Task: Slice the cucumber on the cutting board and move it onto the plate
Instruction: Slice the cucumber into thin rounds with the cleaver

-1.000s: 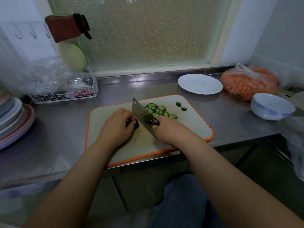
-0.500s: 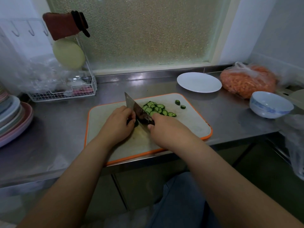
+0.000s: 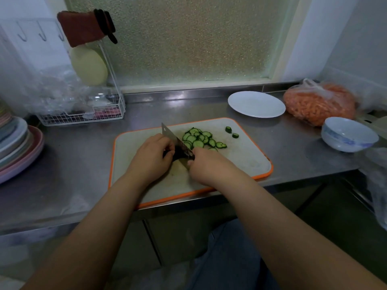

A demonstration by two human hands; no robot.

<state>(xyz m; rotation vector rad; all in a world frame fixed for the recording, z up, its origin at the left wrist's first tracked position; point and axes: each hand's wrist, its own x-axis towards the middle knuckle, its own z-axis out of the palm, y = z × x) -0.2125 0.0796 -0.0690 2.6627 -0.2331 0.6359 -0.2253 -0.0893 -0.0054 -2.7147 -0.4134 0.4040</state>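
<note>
A white cutting board (image 3: 247, 155) with an orange rim lies on the steel counter. A pile of green cucumber slices (image 3: 201, 139) sits at its middle, with two small end pieces (image 3: 231, 131) to the right. My left hand (image 3: 151, 158) curls over the short dark cucumber stub (image 3: 167, 153), which is mostly hidden. My right hand (image 3: 207, 166) grips the handle of a cleaver (image 3: 173, 137), whose blade stands against my left knuckles. The empty white plate (image 3: 256, 104) lies behind the board to the right.
A bag of orange carrot shreds (image 3: 318, 105) and a white bowl (image 3: 348, 133) stand at the right. A wire dish rack (image 3: 83, 114) is at the back left, and stacked plates (image 3: 16, 143) at the left edge. The counter's front edge runs just below the board.
The cleaver has shifted left across the board, closer to my left hand, as the stub gets shorter. My left hand has stayed over the stub. The slice pile is slightly bigger.
</note>
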